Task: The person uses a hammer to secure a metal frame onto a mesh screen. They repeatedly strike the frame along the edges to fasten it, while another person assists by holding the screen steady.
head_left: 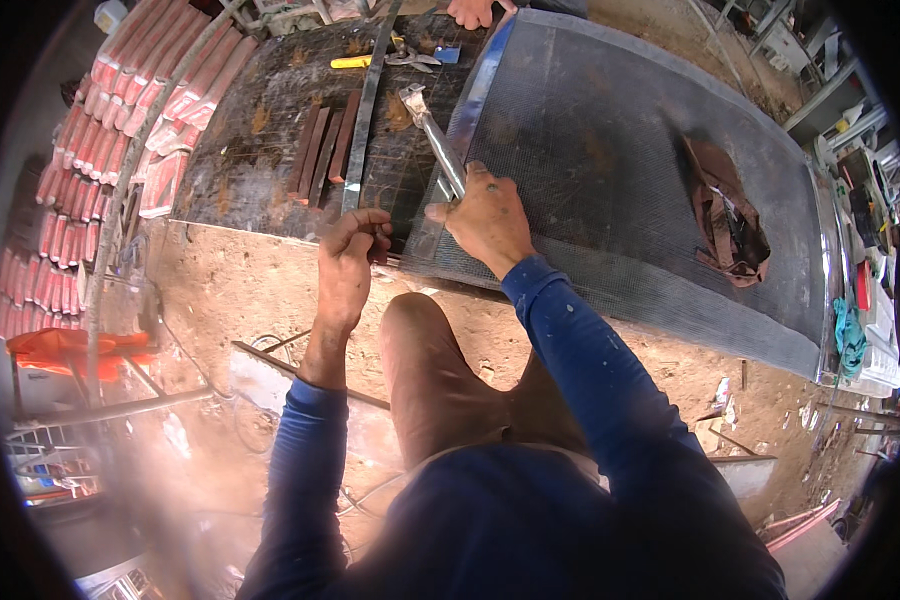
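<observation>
My right hand [490, 215] is wrapped round the shiny metal handle of a hammer [438, 142], whose pale head points away from me. It is over the near left corner of a large dark mesh panel [610, 140] with a pale metal edge. Just left of that corner, my left hand [350, 260] has its fingertips pinched together at the near edge of a dark, stained worktop [240, 170]. Whatever they hold, if anything, is too small to make out. A long flat metal strip [368, 110] lies on the worktop beyond my left hand.
Several dark red bars [325, 155] lie left of the strip. Yellow-handled snips [410, 60] and a blue piece [447, 54] are farther back. A brown cloth bag [727, 215] rests on the mesh. Another person's hand [470, 12] touches the far edge. Red-and-white packs [90, 190] are stacked left.
</observation>
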Tool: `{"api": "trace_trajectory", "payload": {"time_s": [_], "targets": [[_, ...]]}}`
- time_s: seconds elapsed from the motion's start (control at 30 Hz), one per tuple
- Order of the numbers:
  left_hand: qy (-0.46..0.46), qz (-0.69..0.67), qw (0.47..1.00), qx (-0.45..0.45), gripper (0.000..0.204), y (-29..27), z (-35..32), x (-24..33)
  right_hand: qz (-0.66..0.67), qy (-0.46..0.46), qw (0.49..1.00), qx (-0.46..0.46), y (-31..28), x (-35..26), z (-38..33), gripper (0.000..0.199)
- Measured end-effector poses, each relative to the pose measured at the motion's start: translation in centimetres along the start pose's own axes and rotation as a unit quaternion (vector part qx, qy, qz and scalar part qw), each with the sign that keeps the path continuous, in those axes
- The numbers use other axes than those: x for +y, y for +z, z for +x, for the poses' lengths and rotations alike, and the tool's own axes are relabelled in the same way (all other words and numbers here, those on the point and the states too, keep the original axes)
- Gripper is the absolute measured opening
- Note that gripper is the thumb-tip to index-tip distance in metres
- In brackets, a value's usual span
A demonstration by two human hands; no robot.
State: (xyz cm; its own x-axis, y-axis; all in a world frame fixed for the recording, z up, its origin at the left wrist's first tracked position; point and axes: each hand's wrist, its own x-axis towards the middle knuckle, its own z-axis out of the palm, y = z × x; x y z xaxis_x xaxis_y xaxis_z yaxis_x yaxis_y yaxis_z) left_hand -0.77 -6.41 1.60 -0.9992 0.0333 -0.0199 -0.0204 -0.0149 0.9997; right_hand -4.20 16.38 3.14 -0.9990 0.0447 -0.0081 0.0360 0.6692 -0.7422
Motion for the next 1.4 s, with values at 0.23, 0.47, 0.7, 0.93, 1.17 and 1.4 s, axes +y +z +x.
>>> {"api": "trace_trajectory", "payload": {"time_s": [0.23, 0.47, 0.7, 0.93, 1.17, 1.4], "targets": [[0.009, 0.128, 0.990, -0.048, 0.026, 1.1, -0.7, 1.6, -0.015, -0.018, 1.000, 0.009, 0.0, 0.4, 0.2, 0.073], [0.225, 0.280, 0.932, -0.044, 0.019, 2.2, 0.5, 0.9, 0.012, -0.026, 0.999, 0.023, 0.0, 0.6, 0.2, 0.062], [0.167, 0.226, 0.959, -0.031, 0.018, 3.5, 0.8, -0.9, 0.025, -0.013, 1.000, 0.010, 0.2, 0.8, 0.5, 0.047], [0.169, 0.257, 0.951, -0.026, 0.020, 3.8, 0.8, -1.3, 0.032, -0.004, 0.999, 0.001, -0.4, 0.5, 0.3, 0.044], [0.176, 0.273, 0.945, -0.029, 0.017, 4.0, 0.9, -1.2, 0.027, -0.012, 0.999, 0.011, -0.3, 0.7, 0.3, 0.049], [0.222, 0.281, 0.932, -0.054, 0.032, 4.2, 0.7, -1.5, 0.019, -0.018, 0.999, 0.021, -0.1, 0.6, 0.3, 0.048]]}}
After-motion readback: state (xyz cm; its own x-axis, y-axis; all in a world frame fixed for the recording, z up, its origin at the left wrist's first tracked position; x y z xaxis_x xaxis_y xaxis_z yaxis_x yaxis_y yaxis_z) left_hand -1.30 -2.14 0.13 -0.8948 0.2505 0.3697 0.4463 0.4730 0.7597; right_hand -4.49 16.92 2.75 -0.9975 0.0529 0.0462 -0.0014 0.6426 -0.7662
